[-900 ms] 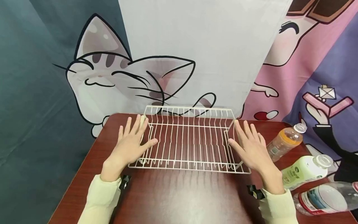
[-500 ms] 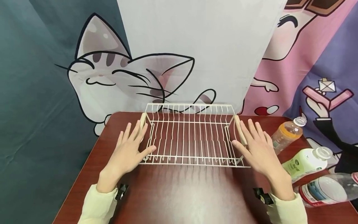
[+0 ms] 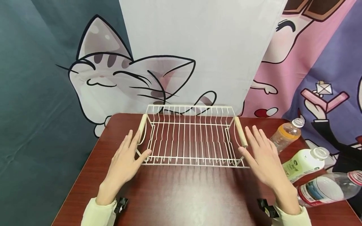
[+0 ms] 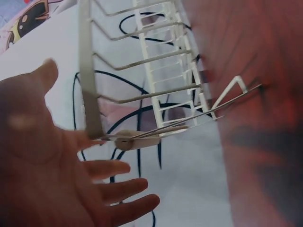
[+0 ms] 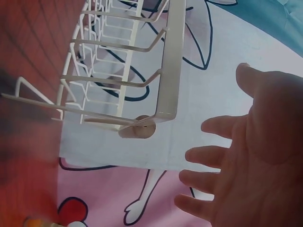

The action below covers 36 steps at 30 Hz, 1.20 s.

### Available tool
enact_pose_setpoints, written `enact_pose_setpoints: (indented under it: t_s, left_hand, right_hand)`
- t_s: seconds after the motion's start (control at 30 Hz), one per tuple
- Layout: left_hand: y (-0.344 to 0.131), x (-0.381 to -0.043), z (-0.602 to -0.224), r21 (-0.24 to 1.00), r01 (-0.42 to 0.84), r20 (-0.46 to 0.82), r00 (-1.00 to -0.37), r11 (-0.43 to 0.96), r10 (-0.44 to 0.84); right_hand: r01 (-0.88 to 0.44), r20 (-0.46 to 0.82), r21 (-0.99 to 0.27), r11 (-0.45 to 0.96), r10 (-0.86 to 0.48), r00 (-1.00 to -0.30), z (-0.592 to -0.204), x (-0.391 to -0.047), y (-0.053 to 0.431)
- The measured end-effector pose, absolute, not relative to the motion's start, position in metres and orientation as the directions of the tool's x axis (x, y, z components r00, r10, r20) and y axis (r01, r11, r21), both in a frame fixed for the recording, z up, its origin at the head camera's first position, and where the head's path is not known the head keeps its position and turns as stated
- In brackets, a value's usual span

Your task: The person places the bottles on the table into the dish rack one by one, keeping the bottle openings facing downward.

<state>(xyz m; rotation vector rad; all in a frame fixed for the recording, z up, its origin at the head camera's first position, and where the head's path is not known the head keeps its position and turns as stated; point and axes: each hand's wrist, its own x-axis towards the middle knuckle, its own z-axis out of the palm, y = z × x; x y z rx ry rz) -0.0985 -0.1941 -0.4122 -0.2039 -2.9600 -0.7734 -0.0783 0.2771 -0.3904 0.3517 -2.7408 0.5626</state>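
A white wire dish rack (image 3: 189, 141) stands on the table, with a wooden handle on each short side. My left hand (image 3: 124, 163) is beside the left handle (image 3: 142, 123), fingers extended and thumb spread. Its fingertips overlap the handle's near end in the head view; whether they touch it I cannot tell. Just outside the right handle (image 3: 240, 131) is my right hand (image 3: 267, 160), its fingers straight and the thumb out. The right wrist view shows a gap between this hand (image 5: 265, 146) and the rack's rim (image 5: 171, 61). Both palms face inward, holding nothing.
Along the table's (image 3: 186, 194) right side lie or lean a bottle with an orange band (image 3: 287, 135), a green-and-white bottle (image 3: 304, 163) and a clear labelled bottle (image 3: 325, 190). A cartoon-cat cloth (image 3: 169, 81) hangs right behind the rack.
Both hands have drawn back and outward from the rack's sides, uncovering the wooden handles. The near edge of the rack now appears slightly higher in the head view.
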Motion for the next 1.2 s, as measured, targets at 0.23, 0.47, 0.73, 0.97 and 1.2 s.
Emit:
enact_pose_setpoints:
  t_s: [0.23,0.47,0.73,0.97,1.2]
  left_hand:
    - [-0.193,-0.095,-0.43,0.578,0.09,0.143,-0.99,0.811,0.008]
    - [-0.19,-0.094,-0.439,0.63,0.074,0.15,-0.988,0.773,-0.028]
    - [-0.187,-0.092,-0.445,0.629,0.052,0.134,-0.99,0.776,-0.043]
    - [-0.185,-0.091,-0.449,0.598,0.048,0.137,-0.99,0.8,-0.043]
    - [-0.184,-0.093,-0.452,0.591,0.043,0.139,-0.989,0.805,-0.05]
  right_hand:
    - [-0.264,0.387,-0.397,0.879,-0.1,-0.917,-0.406,-0.063,0.278]
    - [-0.238,0.412,-0.448,0.862,-0.038,-0.911,-0.414,-0.053,0.279]
    - [-0.26,0.51,-0.518,0.815,0.051,-0.859,-0.412,-0.038,0.276]
    - [-0.234,0.519,-0.597,0.768,0.146,-0.842,-0.412,-0.025,0.272]
    - [-0.306,0.654,-0.598,0.74,0.231,-0.72,-0.419,-0.013,0.276]
